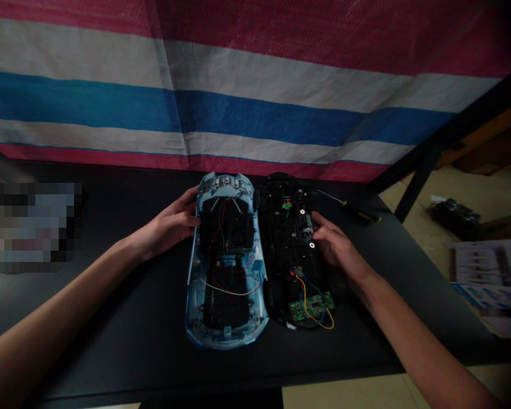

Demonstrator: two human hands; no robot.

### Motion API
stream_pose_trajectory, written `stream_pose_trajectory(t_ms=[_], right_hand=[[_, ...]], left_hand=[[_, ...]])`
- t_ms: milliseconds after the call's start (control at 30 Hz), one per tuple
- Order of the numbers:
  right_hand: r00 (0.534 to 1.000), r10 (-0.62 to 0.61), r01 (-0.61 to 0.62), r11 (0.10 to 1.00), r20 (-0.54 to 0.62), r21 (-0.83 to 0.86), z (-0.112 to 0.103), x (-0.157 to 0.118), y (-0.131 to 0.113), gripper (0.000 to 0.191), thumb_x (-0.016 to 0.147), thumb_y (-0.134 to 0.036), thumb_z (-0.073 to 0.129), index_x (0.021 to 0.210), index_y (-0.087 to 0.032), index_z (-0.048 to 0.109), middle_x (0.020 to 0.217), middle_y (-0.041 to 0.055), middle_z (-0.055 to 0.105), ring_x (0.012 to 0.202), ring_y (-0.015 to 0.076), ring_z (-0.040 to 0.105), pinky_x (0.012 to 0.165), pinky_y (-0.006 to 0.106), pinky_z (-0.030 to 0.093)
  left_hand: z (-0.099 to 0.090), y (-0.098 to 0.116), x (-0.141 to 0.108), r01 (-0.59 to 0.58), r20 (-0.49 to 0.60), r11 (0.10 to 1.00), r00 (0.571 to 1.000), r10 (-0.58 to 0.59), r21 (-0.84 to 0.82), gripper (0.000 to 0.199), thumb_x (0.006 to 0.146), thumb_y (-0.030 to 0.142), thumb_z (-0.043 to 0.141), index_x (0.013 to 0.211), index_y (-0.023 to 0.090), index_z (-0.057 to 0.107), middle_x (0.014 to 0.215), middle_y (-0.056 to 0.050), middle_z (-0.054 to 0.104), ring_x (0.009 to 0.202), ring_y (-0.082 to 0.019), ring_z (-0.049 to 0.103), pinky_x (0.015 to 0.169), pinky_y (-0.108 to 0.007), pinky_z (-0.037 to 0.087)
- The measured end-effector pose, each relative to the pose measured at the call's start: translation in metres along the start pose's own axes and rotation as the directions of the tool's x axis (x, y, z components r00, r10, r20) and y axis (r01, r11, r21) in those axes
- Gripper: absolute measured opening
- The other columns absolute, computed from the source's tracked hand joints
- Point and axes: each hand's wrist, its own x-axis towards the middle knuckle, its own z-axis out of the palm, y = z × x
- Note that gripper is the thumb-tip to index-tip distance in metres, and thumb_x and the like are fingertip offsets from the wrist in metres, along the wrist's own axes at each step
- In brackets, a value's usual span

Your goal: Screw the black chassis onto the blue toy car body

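Observation:
A light-blue toy car body shell [259, 278] lies upside down on the black table, its inside facing up with thin red, green and white wires. Against its right side is the black toy car chassis [281, 247], which has wheels, a green circuit board [309, 308] at the near end and a yellow wire looping off it. My left hand [170, 224] grips the shell's left edge, thumb on the rim, other fingertips partly hidden. The chassis's right side is held by my right hand [334, 241], its fingers curled at the edge.
A screwdriver [360, 214] with a black and yellow handle lies right of the chassis. Behind the table [123, 335] hangs a striped red, white and blue sheet [255, 108]. A blurred-out item [34, 227] is at far left. A dark object [455, 217] rests on the floor at right.

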Motion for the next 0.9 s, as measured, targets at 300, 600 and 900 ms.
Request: stream_pose_trajectory(t_ms=[300, 600, 900], right_hand=[[1.0, 0.009, -0.009, 0.999, 0.004, -0.047, -0.0015, 0.0011, 0.0001, 0.038, 0.072, -0.026, 0.067, 0.11, -0.029, 0.065, 0.094, -0.0006, 0.076, 0.081, 0.0241, 0.07, 0.058, 0.032, 0.05], [1.0, -0.002, 0.002, 1.0, -0.031, 0.004, -0.0001, 0.0003, 0.0015, 0.041, 0.07, -0.023, 0.069, 0.11, -0.03, 0.066, 0.09, -0.003, 0.077, 0.078, 0.0216, 0.071, 0.058, 0.029, 0.052], [1.0, -0.001, 0.001, 0.999, -0.004, -0.046, -0.0011, 0.0004, 0.0001, 0.036, 0.071, -0.025, 0.068, 0.107, -0.03, 0.067, 0.08, -0.0023, 0.072, 0.07, 0.0224, 0.066, 0.056, 0.032, 0.048]], left_hand=[[-0.001, 0.0001, -0.0004, 0.007, -0.019, 1.0, 1.0, -0.007, -0.007, 0.071, 0.082, 0.013, 0.065, 0.148, 0.033, 0.05, 0.137, -0.005, 0.066, 0.107, -0.026, 0.067, 0.085, -0.035, 0.055], [0.001, 0.0002, 0.0001, 0.002, -0.012, 1.0, 1.0, -0.002, -0.005, 0.073, 0.081, 0.014, 0.066, 0.149, 0.032, 0.049, 0.133, -0.006, 0.067, 0.108, -0.026, 0.067, 0.087, -0.035, 0.055], [-0.0014, -0.0003, -0.0005, 0.006, -0.022, 1.0, 1.0, -0.007, -0.022, 0.071, 0.082, 0.013, 0.066, 0.148, 0.033, 0.05, 0.134, -0.005, 0.067, 0.106, -0.025, 0.067, 0.087, -0.034, 0.055]])
